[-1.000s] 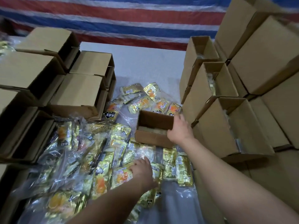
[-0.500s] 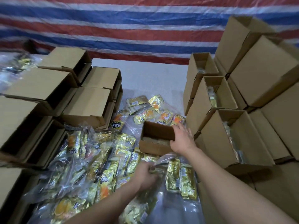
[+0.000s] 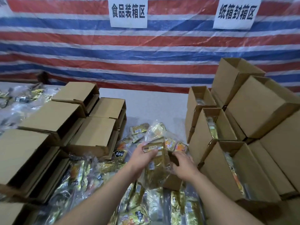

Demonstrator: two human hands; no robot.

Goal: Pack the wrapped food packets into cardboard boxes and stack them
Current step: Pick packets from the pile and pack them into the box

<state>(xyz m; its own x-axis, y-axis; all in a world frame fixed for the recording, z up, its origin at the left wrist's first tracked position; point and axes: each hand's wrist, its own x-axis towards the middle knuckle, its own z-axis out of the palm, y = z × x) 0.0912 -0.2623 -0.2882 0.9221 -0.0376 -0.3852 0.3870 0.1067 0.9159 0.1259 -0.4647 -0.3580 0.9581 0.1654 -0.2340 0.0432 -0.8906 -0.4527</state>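
A person's two bare forearms reach forward over a pale surface (image 3: 146,101) strewn with gold foil food packets (image 3: 78,172) in clear plastic. The left hand (image 3: 142,158) grips a bundle of packets (image 3: 154,153), its fingers curled around the top edge, and holds it upright just above a small open cardboard box (image 3: 172,179), seemingly so the bundle can slide in end first. The right hand (image 3: 183,164) rests on the box's near side with fingers bent over its rim, likely steadying it; blur and the bundle hide whether they truly clamp the rim. Empty boxes (image 3: 95,132) lie stacked on their sides at left, mouths facing inward for easy reach. At right, packed boxes (image 3: 230,172) stand in stepped rows, open tops showing packets inside. A striped tarpaulin (image 3: 97,51) hangs behind, carrying two white signs (image 3: 128,13) with Chinese lettering.
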